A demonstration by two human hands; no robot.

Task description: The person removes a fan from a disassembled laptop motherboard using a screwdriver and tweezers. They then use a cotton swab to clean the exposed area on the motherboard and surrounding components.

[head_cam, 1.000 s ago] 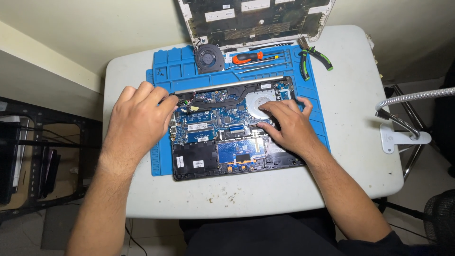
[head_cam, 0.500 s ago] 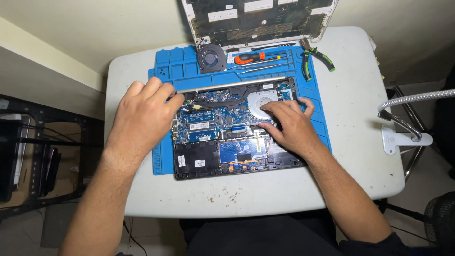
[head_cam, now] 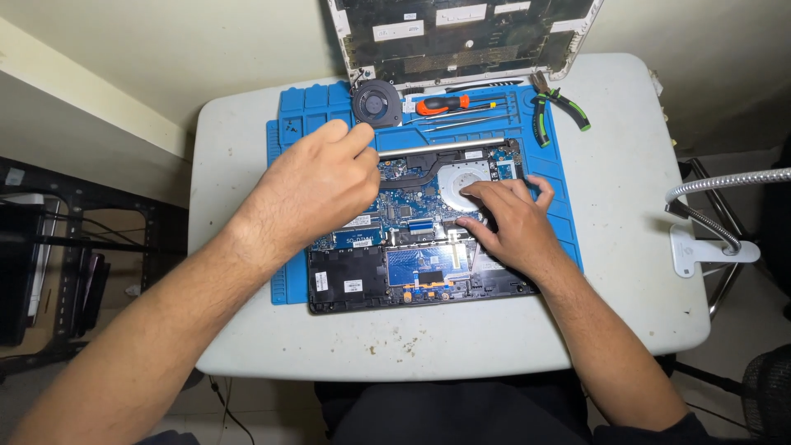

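Note:
An opened laptop base (head_cam: 412, 264) with its blue circuit board exposed lies on a blue work mat (head_cam: 292, 132). My left hand (head_cam: 317, 185) hovers over the base's upper left part, fingers loosely curled and pointing toward a loose black fan (head_cam: 376, 103); it holds nothing that I can see. My right hand (head_cam: 507, 218) rests flat on the right half of the base, fingertips on the round silver fan recess (head_cam: 457, 177). A thin metal heat pipe (head_cam: 437, 148) runs along the top edge of the board.
An orange-handled screwdriver (head_cam: 441, 105), thin metal tools and green-handled pliers (head_cam: 556, 107) lie along the mat's far edge. The laptop's removed cover (head_cam: 461, 33) leans against the wall. A white round-cornered table (head_cam: 626, 247) carries all this. A gooseneck lamp arm (head_cam: 717, 206) stands at the right.
My left hand has lifted off the base's left side and moved up and right, toward the loose fan. The right hand has stayed on the fan recess.

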